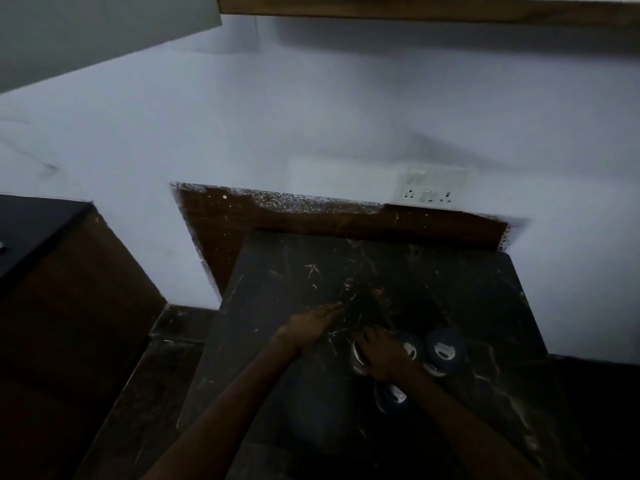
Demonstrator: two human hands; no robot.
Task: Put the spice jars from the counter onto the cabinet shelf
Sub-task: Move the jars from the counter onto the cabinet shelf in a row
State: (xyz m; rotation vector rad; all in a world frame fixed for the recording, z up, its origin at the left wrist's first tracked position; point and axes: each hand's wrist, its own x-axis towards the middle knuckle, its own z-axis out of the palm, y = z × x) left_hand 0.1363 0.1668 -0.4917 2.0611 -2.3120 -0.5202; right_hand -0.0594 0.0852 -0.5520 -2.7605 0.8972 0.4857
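Observation:
Several dark blue spice jars with pale lids stand close together on the dark marble counter [311,403]. One jar [445,351] is at the right, another [391,396] sits nearer me, and a third [358,356] shows at the left under my right hand [381,355]. That hand lies over the jars with its fingers spread; whether it grips one is hidden. My left hand [313,325] rests flat and open on the counter just left of the jars. The wooden underside of the cabinet [415,8] runs along the top edge.
A white wall rises behind the counter, with a switch and socket plate [427,188] above the brown backsplash [311,220]. A lower dark unit [34,237] stands at the left across a gap. A grey cabinet door [86,32] hangs at the top left.

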